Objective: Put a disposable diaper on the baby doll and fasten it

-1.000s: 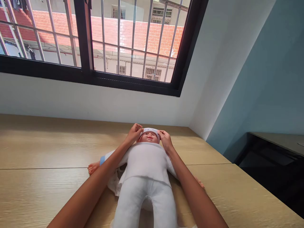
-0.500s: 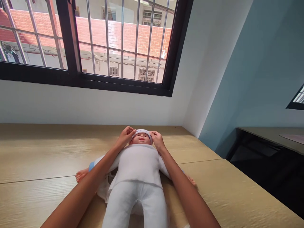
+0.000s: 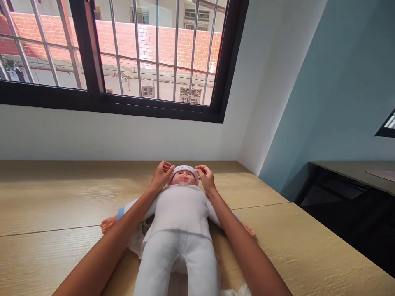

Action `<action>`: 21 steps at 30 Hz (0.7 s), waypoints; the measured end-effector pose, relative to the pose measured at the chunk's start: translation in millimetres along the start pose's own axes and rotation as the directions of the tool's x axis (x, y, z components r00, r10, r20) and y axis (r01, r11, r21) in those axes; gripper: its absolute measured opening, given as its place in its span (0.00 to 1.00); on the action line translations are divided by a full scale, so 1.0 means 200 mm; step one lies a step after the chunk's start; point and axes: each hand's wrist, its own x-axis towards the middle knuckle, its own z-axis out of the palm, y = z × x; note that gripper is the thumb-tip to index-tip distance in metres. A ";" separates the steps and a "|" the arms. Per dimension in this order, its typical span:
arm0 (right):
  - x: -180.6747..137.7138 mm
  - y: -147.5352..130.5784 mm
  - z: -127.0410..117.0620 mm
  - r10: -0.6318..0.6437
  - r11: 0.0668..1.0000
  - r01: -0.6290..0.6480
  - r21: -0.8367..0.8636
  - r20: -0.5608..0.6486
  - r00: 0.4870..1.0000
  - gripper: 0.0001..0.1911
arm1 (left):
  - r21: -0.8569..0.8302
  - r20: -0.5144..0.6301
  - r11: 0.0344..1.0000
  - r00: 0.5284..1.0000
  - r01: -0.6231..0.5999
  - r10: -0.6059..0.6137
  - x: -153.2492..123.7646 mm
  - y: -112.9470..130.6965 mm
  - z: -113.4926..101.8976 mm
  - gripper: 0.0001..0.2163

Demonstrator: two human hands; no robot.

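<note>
A baby doll (image 3: 182, 211) in a white top and white trousers lies on its back on the wooden table, head toward the window wall. It wears a white baby hat (image 3: 184, 168) with dark print on its band. My left hand (image 3: 162, 174) is closed at the hat's left edge, thumb and fingers pinched at the rim. On the opposite side, my right hand (image 3: 206, 178) pinches the right edge, fingers curled. Both forearms pass over the doll's outstretched arms; one doll hand (image 3: 108, 224) shows at the left. Exact fingertip contact is small in view.
The wooden table (image 3: 55, 193) meets a white wall below a barred window (image 3: 157, 53). White cloth (image 3: 135, 242) lies crumpled under the doll, with more at the bottom edge. A dark desk (image 3: 348, 176) stands at the right, beyond the table's edge.
Both hands have shifted slightly on the hat's sides. More of the band's print shows, and the hat sits a little higher on the forehead. The view has tilted slightly.
</note>
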 end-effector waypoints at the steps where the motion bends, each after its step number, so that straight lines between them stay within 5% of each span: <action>1: -0.02 -0.02 0.00 -0.025 1.000 0.024 -0.020 -0.015 1.000 0.12 | 0.021 -0.035 0.999 0.999 -0.023 0.024 -0.01 0.01 0.00 0.11; 7: -0.23 -0.22 -0.05 -0.194 0.964 0.185 -0.191 -0.027 0.981 0.10 | 0.167 -0.079 0.971 0.979 -0.173 0.188 -0.18 0.13 -0.10 0.08; 14: -0.77 -0.62 -0.31 -0.221 0.900 0.292 -0.324 0.241 0.945 0.08 | 0.344 0.201 0.874 0.936 -0.343 0.289 -0.67 0.43 -0.36 0.06; 17: -1.03 -0.83 -0.36 -0.245 0.799 0.460 -0.387 0.489 0.837 0.09 | 0.425 0.390 0.769 0.863 -0.477 0.320 -0.98 0.52 -0.44 0.10; 21: -1.30 -0.89 -0.34 -0.155 0.643 0.699 -0.314 0.840 0.520 0.05 | 0.517 0.565 0.442 0.680 -0.733 0.466 -1.32 0.45 -0.46 0.21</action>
